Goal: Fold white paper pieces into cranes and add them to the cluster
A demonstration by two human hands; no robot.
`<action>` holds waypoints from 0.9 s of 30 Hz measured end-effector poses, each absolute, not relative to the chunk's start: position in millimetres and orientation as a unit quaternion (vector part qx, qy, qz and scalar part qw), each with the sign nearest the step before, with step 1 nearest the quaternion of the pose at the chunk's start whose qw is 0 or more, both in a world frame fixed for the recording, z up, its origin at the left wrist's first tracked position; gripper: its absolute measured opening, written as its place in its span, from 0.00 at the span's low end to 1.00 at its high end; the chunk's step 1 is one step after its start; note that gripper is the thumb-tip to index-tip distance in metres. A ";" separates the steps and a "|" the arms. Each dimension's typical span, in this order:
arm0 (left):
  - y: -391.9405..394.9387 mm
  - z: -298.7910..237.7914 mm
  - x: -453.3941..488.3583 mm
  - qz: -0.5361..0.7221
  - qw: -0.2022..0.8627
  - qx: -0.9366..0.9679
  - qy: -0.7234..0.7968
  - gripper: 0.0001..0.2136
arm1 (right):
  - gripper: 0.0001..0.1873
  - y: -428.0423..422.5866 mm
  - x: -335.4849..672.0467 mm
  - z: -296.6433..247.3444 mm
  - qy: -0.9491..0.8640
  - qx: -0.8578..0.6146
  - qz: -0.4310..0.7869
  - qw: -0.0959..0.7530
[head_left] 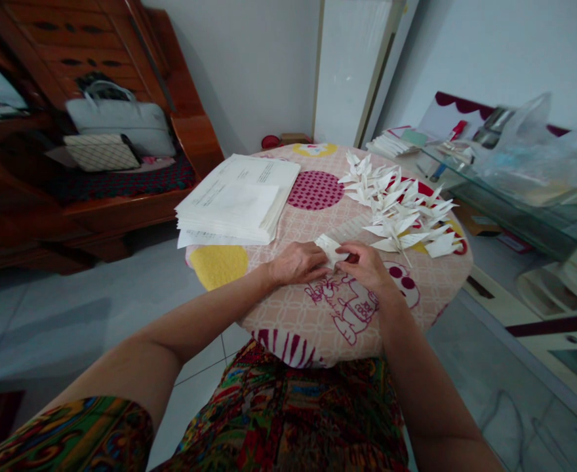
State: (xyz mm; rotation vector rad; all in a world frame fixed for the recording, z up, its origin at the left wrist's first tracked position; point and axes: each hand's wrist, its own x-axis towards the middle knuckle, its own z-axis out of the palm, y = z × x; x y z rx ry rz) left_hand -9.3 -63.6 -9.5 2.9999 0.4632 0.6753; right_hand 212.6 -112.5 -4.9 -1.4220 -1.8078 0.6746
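Observation:
Between my two hands, over the front half of the round table, is a small folded piece of white paper (330, 249). My left hand (298, 263) grips its left side with curled fingers. On the right side, my right hand (364, 263) pinches the same paper between thumb and fingers. Several folded white paper cranes (391, 196) lie in a cluster just beyond and to the right of my right hand. A pale paper strip (350, 228) lies behind the folded piece. To the left sits a thick stack of printed paper sheets (234, 196).
A patterned pink cloth (278, 314) covers the round table. At the right stands a glass-topped cabinet (519, 203) bearing a clear plastic bag (524, 147). A wooden bench (136, 210) on the left holds a grey handbag (121, 118) and a checked pouch (101, 152).

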 end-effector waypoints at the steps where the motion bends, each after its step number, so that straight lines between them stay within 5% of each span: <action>1: -64.6 -9.5 -9.4 0.212 -0.002 0.967 0.142 0.18 | 0.14 -112.5 212.0 -5.0 -0.703 -0.556 0.255 0.362; 7: -65.9 -14.7 -12.0 0.221 -0.041 0.963 0.148 0.13 | 0.11 -111.7 207.8 -7.4 -0.708 -0.573 0.211 0.354; 17: -48.4 -15.3 -0.6 0.305 0.197 0.907 0.211 0.10 | 0.15 -107.4 197.2 -12.6 -0.728 -0.586 0.127 0.333; 27: -41.8 -25.3 -2.2 0.287 0.137 0.917 0.242 0.18 | 0.20 -105.2 185.5 -19.1 -0.723 -0.611 0.065 0.314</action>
